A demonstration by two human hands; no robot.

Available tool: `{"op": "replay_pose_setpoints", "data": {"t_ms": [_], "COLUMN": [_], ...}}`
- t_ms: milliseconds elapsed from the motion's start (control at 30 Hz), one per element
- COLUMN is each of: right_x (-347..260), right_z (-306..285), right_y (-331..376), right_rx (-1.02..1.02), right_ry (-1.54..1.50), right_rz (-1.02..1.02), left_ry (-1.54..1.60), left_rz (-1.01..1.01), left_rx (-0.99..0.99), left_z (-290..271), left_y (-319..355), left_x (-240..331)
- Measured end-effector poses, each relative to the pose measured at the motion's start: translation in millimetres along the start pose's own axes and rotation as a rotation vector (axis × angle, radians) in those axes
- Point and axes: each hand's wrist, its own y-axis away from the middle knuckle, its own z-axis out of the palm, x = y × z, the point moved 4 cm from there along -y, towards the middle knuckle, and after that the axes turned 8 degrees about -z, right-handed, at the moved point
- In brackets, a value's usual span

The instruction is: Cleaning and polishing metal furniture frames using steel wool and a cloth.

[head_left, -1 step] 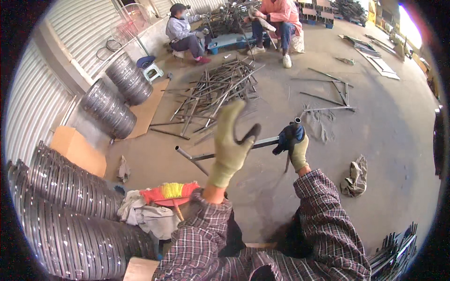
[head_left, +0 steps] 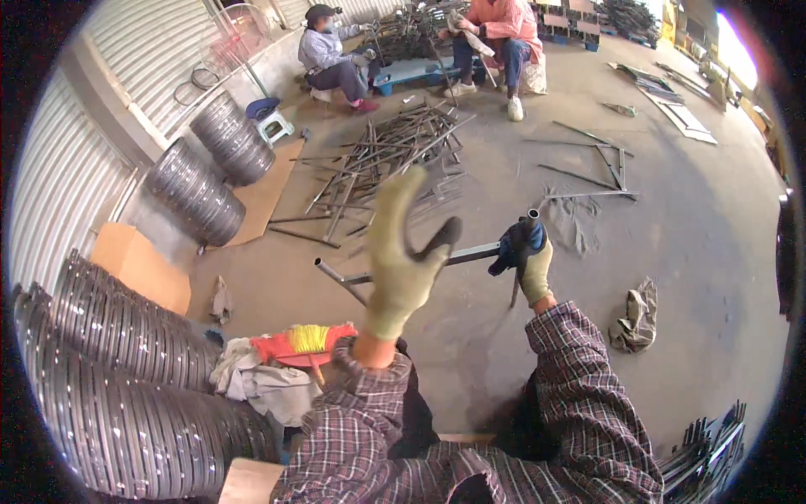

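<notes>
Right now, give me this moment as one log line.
left hand: raised, open, thumb apart from fingers | right hand: closed on metal frame | beyond: pile of metal bars | right side: crumpled cloth

The frame looks like smooth metal tube with a dull sheen, the left glove matt knitted cloth with a dark-coated thumb, the stacked strips glossy dark metal, the sheet matt brown cardboard.
</notes>
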Motion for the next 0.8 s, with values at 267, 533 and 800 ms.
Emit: {"op": "replay_pose_setpoints", "data": {"t_ms": [267,533,800], "right_x": [-10.0,2.4,10.7], "right_z": [2.9,-6.2,-7.5], "right_y": [4.7,4.0,1.2], "right_rx": [0.019,-0.057,-0.178], "right_ry": [-0.059,-0.079,0.287], "right_rz": [0.038,0.062,0.131], "left_ry": [0.799,0.79,0.76], "left_rz": [-0.005,-0.085,-0.11], "left_rx": [0.183,0.144,0.144], "left_z": [-96.2,-104.1,-121.8], "left_y": [2.9,28.0,27.8], "left_x": [92.7,86.3,93.0]}}
